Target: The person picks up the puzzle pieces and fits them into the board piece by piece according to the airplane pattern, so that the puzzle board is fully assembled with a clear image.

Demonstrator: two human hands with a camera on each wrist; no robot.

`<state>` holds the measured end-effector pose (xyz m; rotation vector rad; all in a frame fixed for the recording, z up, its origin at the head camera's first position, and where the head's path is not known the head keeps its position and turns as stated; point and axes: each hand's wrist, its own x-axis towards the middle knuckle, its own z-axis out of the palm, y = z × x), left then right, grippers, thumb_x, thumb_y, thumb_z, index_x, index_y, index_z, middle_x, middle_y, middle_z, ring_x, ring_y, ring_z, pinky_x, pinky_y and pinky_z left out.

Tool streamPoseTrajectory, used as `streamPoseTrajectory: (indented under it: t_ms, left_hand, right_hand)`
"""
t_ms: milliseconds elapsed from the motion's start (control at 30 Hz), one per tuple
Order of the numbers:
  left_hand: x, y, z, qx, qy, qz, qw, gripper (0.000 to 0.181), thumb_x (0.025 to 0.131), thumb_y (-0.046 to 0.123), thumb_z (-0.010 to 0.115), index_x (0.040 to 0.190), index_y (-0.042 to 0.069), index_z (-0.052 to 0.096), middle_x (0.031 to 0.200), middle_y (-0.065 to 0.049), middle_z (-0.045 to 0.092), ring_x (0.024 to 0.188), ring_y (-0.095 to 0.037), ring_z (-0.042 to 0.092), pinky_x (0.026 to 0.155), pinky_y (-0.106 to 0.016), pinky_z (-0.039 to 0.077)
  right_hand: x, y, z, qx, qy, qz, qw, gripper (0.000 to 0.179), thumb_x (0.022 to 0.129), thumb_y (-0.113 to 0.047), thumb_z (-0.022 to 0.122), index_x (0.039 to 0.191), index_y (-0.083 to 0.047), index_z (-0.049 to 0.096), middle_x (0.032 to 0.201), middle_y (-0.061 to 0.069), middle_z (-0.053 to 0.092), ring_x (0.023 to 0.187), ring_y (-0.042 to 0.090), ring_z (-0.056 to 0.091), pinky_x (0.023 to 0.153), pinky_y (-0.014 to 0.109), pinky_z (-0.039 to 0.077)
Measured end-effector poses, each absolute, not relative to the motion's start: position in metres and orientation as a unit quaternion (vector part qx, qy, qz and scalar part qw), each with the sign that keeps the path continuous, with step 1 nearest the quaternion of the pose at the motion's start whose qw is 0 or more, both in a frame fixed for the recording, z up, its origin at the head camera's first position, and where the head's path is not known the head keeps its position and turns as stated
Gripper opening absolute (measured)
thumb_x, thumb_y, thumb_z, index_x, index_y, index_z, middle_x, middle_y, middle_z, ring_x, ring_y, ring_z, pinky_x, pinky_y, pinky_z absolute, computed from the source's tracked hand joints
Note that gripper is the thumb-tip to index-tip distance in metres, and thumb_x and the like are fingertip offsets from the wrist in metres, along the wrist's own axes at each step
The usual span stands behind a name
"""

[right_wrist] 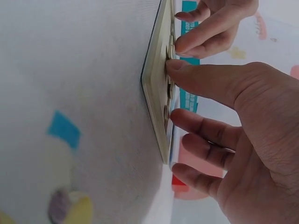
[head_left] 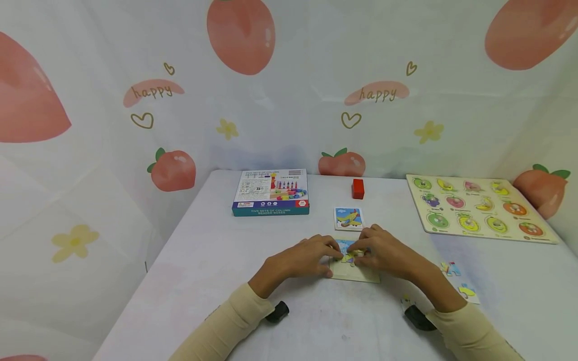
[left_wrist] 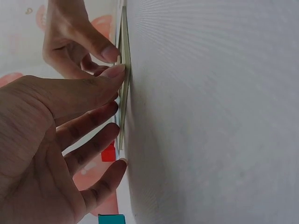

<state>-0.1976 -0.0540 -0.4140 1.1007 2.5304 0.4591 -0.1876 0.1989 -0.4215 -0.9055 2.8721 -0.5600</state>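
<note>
Left of the puzzle board (head_left: 354,275), the left hand (head_left: 311,256) reaches over its edge, fingers spread. On the board, some jigsaw pieces (head_left: 347,259) sit together while the near strip is bare, so the picture looks partly built. The right hand (head_left: 384,250) covers the board's right side; whether its fingers pinch a piece I cannot tell. Farther right of the board, loose pieces (head_left: 453,271) lie unplaced on the desk (head_left: 226,260). The right wrist view shows pieces standing above the board's surface; only the head view shows the airplane card (head_left: 348,219) face-on beyond it.
</note>
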Motion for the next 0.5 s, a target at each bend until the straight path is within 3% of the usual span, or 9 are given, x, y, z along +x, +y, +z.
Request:
streamPoseTrajectory:
  t_ms: [500]
  left_hand:
    - [-0.1972,-0.0538,-0.4137,0.391,0.890,0.158,0.172,0.050,0.097,0.029,0.079,0.146,0.023,0.067,0.148,0.005,0.059,0.136,-0.014,0.051,0.114,-0.039,0.045]
  right_hand:
    - [-0.1862,0.1995,-0.4175,-0.286,0.939,-0.184,0.043,0.023,0.091,-0.028,0.085,0.113,-0.022,0.084,0.101,-0.005,0.067,0.097,0.016,0.051,0.079,0.033,0.046]
